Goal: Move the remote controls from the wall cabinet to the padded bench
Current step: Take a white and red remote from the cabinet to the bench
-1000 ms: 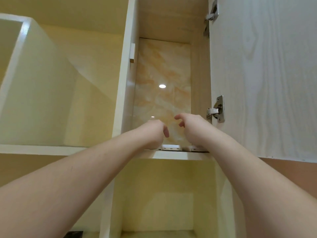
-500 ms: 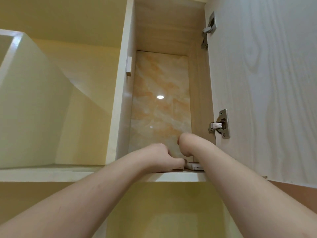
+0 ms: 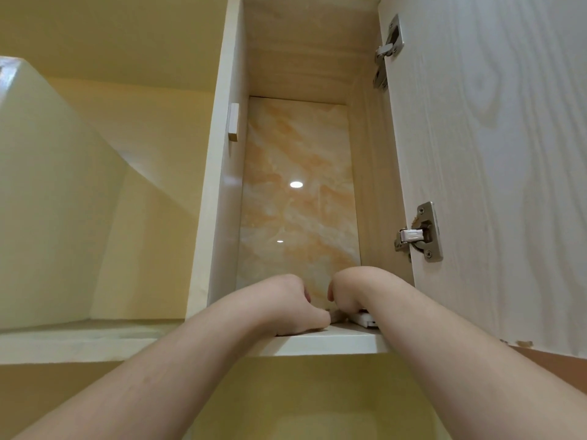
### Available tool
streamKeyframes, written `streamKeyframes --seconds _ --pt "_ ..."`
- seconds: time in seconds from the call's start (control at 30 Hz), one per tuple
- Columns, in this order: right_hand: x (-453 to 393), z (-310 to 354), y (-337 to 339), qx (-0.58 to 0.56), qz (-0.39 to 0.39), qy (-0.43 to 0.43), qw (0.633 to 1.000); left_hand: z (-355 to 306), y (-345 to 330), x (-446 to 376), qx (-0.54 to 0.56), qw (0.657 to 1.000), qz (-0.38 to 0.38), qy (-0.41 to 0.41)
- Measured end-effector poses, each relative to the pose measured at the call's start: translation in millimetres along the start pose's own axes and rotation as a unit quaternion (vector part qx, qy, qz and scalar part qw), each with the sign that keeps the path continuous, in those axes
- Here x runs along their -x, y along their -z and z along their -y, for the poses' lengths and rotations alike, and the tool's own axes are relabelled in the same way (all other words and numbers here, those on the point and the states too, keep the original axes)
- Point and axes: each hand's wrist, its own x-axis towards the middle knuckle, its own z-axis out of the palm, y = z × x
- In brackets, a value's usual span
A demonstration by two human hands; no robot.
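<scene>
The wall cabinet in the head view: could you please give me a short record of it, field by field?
cabinet door: open, swung right
shelf: both hands rest on its front edge
left hand: curled on the shelf, contents hidden
right hand: curled over a white remote control
white remote control: lying on the shelf, only one corner visible
back panel: glossy orange marble pattern

We look up into the wall cabinet [image 3: 305,74], its wood-grain door [image 3: 495,154] swung open on the right with two metal hinges [image 3: 421,231] showing. Our left hand [image 3: 286,304] rests curled on the front of the shelf [image 3: 317,342]. Our right hand [image 3: 349,289] is bent down over a white remote control [image 3: 365,319] lying at the shelf's right end; whether the fingers grip it we cannot tell. A marbled back panel [image 3: 298,201] reflects a ceiling light.
</scene>
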Motion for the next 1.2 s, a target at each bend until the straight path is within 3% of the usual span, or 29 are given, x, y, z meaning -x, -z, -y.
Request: streamKeyframes --seconds 0.4,0.7,0.83,1.0,1.2 --pt "0.5 1.2 0.5 -0.065 -0.043 0.023 0.997 7.8 -1.2 -4.0 0.065 0.996 -0.059 -0.022" --pt "-4.9 4.0 16.3 -0.159 -0.109 -0.048 0.980 8.5 -3.1 3.3 0.063 0.984 -0.151 -0.070" --pt "6.3 0.7 15.5 -0.243 -0.140 -0.060 0.958 6.7 -1.3 11.9 0.095 0.975 -0.175 -0.102" --pt "41.4 -7.9 9.0 -0.404 -0.239 -0.020 0.883 1.6 1.7 26.2 0.096 0.964 -0.198 -0.151" --pt "68.7 -4.1 15.5 -0.426 -0.216 -0.032 0.878 3.8 14.8 49.4 0.108 0.956 -0.224 -0.155"
